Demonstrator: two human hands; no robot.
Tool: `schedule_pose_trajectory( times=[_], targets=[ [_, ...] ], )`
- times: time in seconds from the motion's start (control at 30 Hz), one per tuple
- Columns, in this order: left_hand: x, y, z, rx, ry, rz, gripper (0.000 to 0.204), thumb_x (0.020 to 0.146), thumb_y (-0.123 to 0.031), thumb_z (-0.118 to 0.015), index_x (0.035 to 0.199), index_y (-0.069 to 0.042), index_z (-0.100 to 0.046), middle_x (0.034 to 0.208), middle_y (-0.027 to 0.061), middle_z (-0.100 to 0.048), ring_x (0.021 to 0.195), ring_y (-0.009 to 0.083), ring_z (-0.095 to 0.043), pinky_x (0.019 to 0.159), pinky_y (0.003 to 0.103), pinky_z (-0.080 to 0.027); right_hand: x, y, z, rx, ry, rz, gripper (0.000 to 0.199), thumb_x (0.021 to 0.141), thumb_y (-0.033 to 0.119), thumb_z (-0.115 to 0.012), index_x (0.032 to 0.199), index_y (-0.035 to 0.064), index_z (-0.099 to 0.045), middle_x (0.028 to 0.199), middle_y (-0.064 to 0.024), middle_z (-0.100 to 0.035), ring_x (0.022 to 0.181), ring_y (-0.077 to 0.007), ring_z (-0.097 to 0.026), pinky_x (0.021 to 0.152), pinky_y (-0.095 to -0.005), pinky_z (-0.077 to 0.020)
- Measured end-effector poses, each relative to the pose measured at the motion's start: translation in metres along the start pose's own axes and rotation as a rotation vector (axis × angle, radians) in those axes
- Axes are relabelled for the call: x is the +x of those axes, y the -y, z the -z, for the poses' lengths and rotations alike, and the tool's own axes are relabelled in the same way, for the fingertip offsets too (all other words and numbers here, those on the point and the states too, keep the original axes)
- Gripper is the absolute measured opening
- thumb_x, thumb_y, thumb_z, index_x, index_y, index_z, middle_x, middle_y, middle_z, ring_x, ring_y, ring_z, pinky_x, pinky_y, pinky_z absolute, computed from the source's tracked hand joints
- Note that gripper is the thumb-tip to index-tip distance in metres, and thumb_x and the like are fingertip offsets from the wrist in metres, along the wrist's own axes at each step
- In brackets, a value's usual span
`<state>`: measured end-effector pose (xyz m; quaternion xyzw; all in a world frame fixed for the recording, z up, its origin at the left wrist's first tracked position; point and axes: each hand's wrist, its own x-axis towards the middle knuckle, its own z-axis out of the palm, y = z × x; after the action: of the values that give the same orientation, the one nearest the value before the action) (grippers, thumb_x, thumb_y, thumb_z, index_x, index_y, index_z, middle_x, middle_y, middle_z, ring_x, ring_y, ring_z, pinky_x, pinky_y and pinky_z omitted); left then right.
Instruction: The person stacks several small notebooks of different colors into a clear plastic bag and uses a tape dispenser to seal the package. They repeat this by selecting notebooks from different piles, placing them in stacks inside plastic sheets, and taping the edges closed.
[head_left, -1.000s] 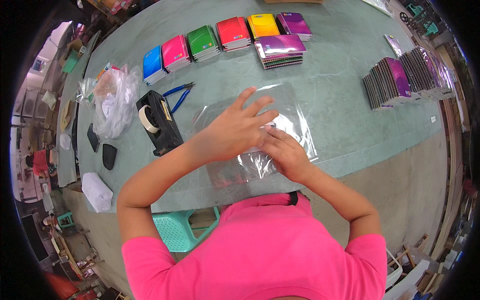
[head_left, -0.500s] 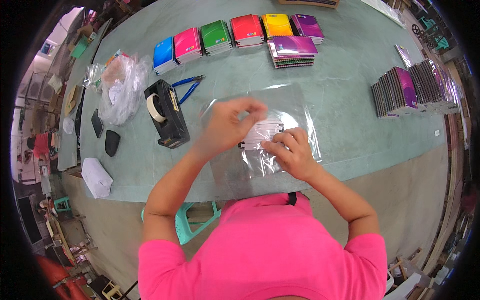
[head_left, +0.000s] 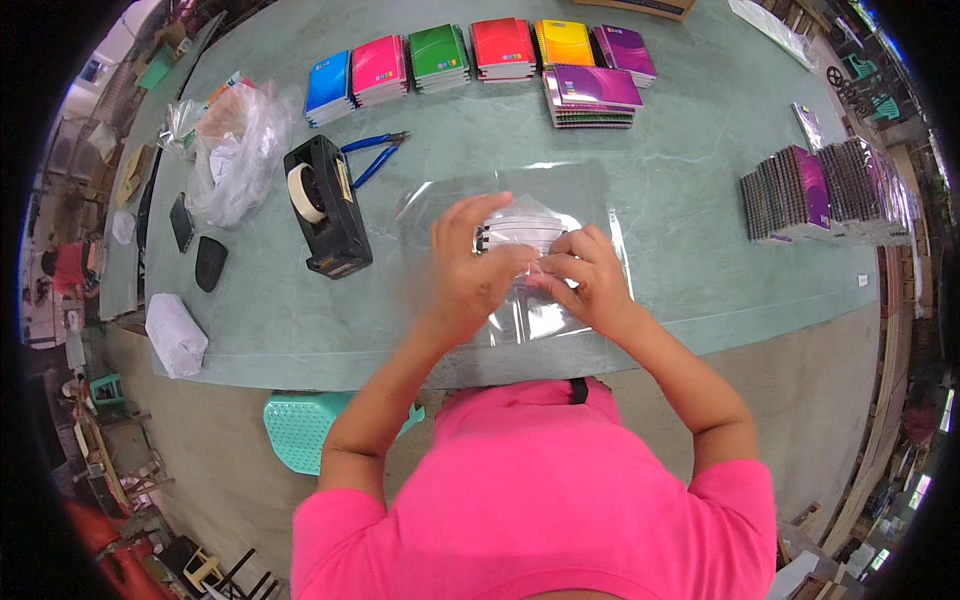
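clear plastic bag (head_left: 520, 190) under both hands, grey-green table (head_left: 700, 160), cluttered workshop

— Where do the hands sit?
— Left hand (head_left: 470, 265) and right hand (head_left: 590, 280) meet on the plastic bag (head_left: 560, 195), at the table's (head_left: 700, 120) near edge.
— And to the left?
— The tape dispenser (head_left: 325, 205), with pliers (head_left: 370, 160) behind it.
— Further back?
— A row of notebooks (head_left: 475, 55). Another stack (head_left: 820, 190) stands far right.
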<state>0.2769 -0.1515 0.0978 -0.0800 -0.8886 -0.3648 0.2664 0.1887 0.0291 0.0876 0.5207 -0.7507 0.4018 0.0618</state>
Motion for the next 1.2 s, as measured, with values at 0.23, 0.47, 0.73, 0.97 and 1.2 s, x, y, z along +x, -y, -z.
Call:
schedule_pose_trajectory(
  times=[0.23,0.47,0.73,0.97,1.2],
  targets=[
    [0.009,0.011,-0.003,-0.341,0.067,0.431,0.046,0.066,-0.023,-0.078,0.105,-0.004,-0.063,0.112,0.0105,-0.056,0.102,0.0236,-0.053,0.086,0.034,-0.042,0.009,0.010,-0.006,0.074,-0.212,-0.324,0.040,0.063,0.018,-0.079,0.097,0.0066,-0.061,0.087,-0.0053,-0.053,0.083,-0.0215,-0.052,0.072,-0.0342,-0.0430],
    [0.038,0.022,0.009,-0.025,0.387,0.114,0.037,0.065,-0.016,-0.075,0.098,-0.004,-0.064,0.092,0.0100,-0.060,0.086,0.0242,-0.057,0.078,0.033,-0.046,0.032,-0.016,0.014,0.426,0.238,-0.659,0.039,0.063,0.016,-0.078,0.097,0.0040,-0.063,0.092,-0.0072,-0.057,0.089,-0.0213,-0.054,0.078,-0.0338,-0.0439],
    [0.011,-0.017,0.021,0.362,0.492,-0.198,0.024,0.072,-0.010,-0.065,0.094,-0.001,-0.062,0.097,0.0099,-0.059,0.093,0.0269,-0.055,0.077,0.037,-0.046,0.011,0.023,0.016,-0.014,0.198,-0.042,0.021,0.075,0.008,-0.065,0.096,0.0034,-0.065,0.106,-0.0110,-0.061,0.108,-0.0284,-0.054,0.092,-0.0412,-0.0412],
    [-0.041,0.008,0.014,0.330,0.026,-0.275,0.042,0.064,-0.018,-0.076,0.102,-0.009,-0.062,0.108,0.0094,-0.056,0.100,0.0268,-0.053,0.082,0.040,-0.043,-0.008,0.021,-0.019,-0.063,-0.107,-0.020,0.012,0.073,0.012,-0.071,0.082,0.0071,-0.065,0.099,-0.0058,-0.063,0.104,-0.0246,-0.057,0.090,-0.0400,-0.0402],
    [-0.077,0.130,0.114,0.160,-0.658,0.861,0.027,0.083,-0.029,-0.065,0.088,-0.002,-0.062,0.097,0.0136,-0.055,0.091,0.0265,-0.050,0.079,0.033,-0.039,-0.005,0.028,-0.016,-0.205,-0.085,-0.022,0.014,0.068,0.013,-0.074,0.076,0.0101,-0.063,0.096,-0.0014,-0.063,0.102,-0.0200,-0.057,0.095,-0.0409,-0.0340]
  ],
)
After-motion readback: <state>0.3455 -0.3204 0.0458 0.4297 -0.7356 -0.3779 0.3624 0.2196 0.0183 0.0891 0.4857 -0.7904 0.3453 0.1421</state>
